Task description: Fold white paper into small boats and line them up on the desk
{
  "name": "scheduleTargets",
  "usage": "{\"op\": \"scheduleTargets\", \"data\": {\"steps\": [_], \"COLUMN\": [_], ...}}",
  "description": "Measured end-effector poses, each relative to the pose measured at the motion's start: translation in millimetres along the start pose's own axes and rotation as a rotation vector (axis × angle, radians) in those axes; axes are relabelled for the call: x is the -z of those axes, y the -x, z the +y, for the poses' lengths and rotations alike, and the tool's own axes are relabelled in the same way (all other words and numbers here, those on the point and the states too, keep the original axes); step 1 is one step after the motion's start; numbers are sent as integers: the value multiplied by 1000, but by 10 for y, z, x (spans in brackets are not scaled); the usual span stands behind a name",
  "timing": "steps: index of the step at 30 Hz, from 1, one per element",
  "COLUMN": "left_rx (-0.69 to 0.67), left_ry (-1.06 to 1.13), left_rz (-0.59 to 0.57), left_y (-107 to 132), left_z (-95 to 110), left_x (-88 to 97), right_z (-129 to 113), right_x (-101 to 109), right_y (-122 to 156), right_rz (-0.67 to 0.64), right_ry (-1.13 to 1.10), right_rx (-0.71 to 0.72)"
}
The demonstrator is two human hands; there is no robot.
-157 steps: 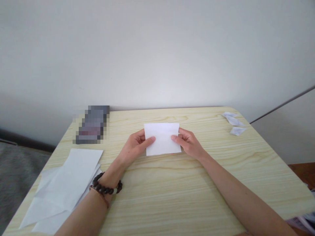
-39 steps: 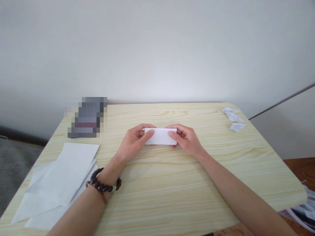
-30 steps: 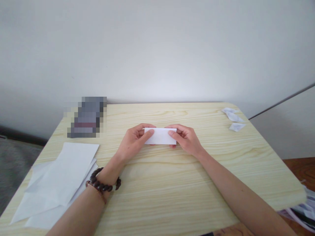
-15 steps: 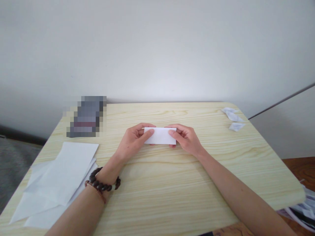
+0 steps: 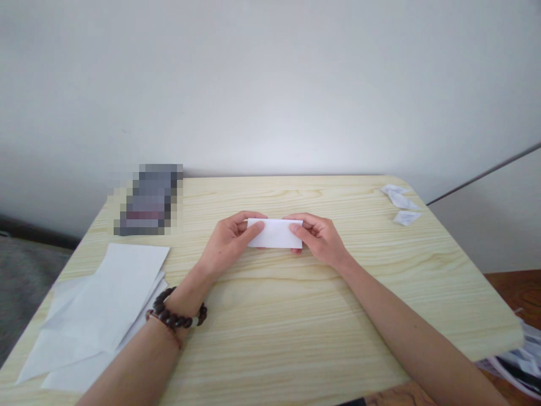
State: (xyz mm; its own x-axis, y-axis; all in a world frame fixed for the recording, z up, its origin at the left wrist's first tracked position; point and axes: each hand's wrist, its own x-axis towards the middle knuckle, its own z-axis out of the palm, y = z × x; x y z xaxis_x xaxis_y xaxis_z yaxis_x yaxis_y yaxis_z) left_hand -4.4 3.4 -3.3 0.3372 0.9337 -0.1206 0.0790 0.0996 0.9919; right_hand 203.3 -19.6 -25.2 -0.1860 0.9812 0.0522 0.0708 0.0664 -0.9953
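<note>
A small white rectangle of folded paper (image 5: 276,234) is held over the middle of the table, its long side running left to right. My left hand (image 5: 231,237) grips its left end, thumb flat on the face and fingers behind. On the right end, my right hand (image 5: 318,237) pinches it the same way, with fingertips showing below the lower edge. Both hands are closed on the paper; the fingers behind it are partly hidden. A dark beaded bracelet (image 5: 180,321) circles my left wrist.
Several loose white sheets (image 5: 122,293) overlap at the left of the wood-grain table (image 5: 274,349). Behind them lies a dark, pixelated object (image 5: 150,197). Three small folded white paper pieces (image 5: 406,217) rest near the back right edge. A pale wall (image 5: 270,84) stands behind the table.
</note>
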Motion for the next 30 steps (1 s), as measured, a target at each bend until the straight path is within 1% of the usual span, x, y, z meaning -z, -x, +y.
{"op": "scheduleTargets", "data": {"steps": [4, 10, 16, 23, 26, 28, 30], "left_rx": [-14, -6, -34, -34, -70, -130, -204], "left_ry": [-57, -152, -214, -262, -287, -325, -368], "left_rz": [32, 107, 127, 150, 149, 156, 155], "left_y": [0, -17, -26, -11, -17, -17, -4], "left_z": [8, 2, -49, -29, -56, -79, -94], "left_x": [-1, 4, 21, 13, 16, 4, -26], "right_z": [8, 12, -3, 12, 12, -1, -18], "right_x": [7, 1, -10, -7, -19, -42, -74], "right_y": [4, 30, 33, 36, 34, 32, 31], "right_rz": [-9, -37, -45, -56, -30, -3, 13], "right_ry": [19, 162, 174, 195, 263, 341, 420], "right_rx": [3, 22, 29, 23, 85, 179, 304]}}
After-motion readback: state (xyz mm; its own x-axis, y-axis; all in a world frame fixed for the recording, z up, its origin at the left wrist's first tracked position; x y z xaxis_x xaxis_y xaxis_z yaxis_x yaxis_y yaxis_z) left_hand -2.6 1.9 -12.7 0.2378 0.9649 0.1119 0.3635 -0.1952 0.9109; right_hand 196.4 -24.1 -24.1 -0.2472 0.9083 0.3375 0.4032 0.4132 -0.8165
